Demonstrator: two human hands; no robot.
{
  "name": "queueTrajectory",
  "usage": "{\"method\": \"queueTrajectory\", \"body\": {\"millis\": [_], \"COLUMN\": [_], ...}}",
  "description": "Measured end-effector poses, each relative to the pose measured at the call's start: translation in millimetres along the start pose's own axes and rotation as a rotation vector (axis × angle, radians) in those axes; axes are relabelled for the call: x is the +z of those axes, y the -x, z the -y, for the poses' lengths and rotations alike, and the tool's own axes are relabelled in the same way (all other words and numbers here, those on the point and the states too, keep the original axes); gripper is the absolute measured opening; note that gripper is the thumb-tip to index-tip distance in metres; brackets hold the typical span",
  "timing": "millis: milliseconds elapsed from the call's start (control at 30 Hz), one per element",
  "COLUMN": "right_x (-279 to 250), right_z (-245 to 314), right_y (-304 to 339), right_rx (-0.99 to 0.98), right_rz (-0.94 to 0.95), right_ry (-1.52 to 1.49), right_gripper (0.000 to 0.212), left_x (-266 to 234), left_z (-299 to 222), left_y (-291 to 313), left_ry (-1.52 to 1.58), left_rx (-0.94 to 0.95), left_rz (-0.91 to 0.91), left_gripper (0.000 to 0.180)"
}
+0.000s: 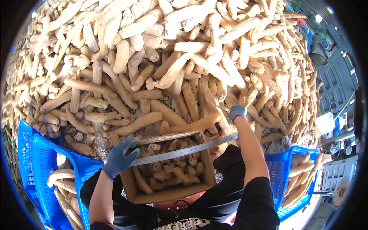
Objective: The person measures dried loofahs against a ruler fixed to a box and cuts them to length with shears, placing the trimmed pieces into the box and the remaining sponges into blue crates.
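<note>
My left hand, in a blue-grey glove, is beside the left edge of a cardboard box. Its thumb and fingers are apart, with the thumb near the left end of a long white ruler. The ruler lies across the box, slanting up to the right past its rim. Short, knobbly root pieces fill the box below it. My right hand, gloved the same way, reaches into the pile of pale tan roots. Its fingers are curled at the roots; what they hold is hidden.
Blue plastic crates with long roots stand on both sides, the left crate and the right crate. The heap spreads across the whole far side over a speckled surface. Grey machinery or cabinets stand at the far right.
</note>
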State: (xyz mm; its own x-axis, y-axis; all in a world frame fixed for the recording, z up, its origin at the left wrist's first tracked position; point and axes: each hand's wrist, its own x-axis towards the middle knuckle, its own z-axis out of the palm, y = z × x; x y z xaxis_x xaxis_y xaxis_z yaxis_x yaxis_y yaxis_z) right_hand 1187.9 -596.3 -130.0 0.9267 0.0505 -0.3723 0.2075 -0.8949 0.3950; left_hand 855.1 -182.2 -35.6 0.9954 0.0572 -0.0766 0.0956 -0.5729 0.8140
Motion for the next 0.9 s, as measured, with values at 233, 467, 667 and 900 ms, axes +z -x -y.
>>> {"method": "queueTrajectory", "body": {"millis": [233, 467, 667, 900], "right_x": [-51, -51, -35, 5], "right_z": [-16, 19, 63, 77], "right_y": [54, 56, 1, -32], "right_rx": [-0.109, -0.127, -0.099, -0.086], "right_rz": [-0.395, -0.230, -0.173, -0.343], "right_ry": [-0.041, 0.240, 0.374, 0.211], "right_gripper": [0.044, 0.070, 0.060, 0.030], "left_x": [10, 15, 13, 9], "left_z": [-12, -1, 2, 5], "left_y": [1, 7, 8, 0], "left_ry": [0.296, 0.399, 0.369, 0.375], "left_rx": [-0.052, -0.120, -0.207, -0.132], "left_rz": [0.061, 0.055, 0.065, 0.066], "left_gripper": [0.040, 0.042, 0.045, 0.043]}}
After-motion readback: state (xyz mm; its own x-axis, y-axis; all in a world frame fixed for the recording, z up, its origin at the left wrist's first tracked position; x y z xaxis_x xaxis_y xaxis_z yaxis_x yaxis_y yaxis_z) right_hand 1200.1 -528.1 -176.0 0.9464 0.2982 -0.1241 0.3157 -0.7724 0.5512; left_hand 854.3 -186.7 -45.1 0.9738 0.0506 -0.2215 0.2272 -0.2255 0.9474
